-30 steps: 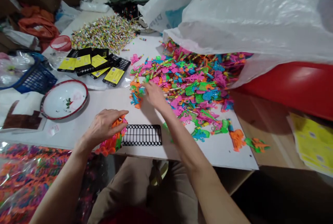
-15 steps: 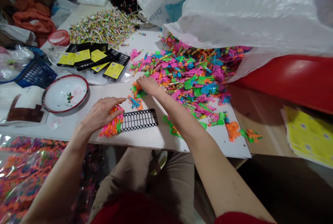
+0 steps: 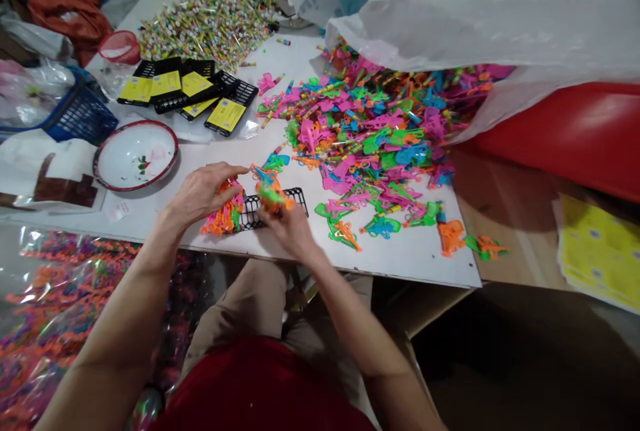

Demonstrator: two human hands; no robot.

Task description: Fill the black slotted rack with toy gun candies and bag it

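My left hand [image 3: 203, 191] rests on a bunch of orange, pink and green plastic toys [image 3: 223, 215] at the left end of a black grid tray [image 3: 280, 205], fingers curled over them. My right hand [image 3: 286, 225] is closed on a few small toys, orange, green and blue [image 3: 269, 191], held just above the tray. A big heap of bright plastic toys [image 3: 373, 134] spills from a large white plastic sack [image 3: 480, 11] across the white board [image 3: 400, 254].
A white bowl with a red rim [image 3: 135, 154] sits to the left. Black trays with yellow cards [image 3: 187, 92] lie behind it, beyond them a pile of small wrapped sticks [image 3: 210, 21]. A blue basket [image 3: 75, 114] stands far left, yellow sheets [image 3: 597, 251] at right.
My right hand has come back from the toy heap with a few toys and now hovers over the black tray. My left hand stayed on its bunch.
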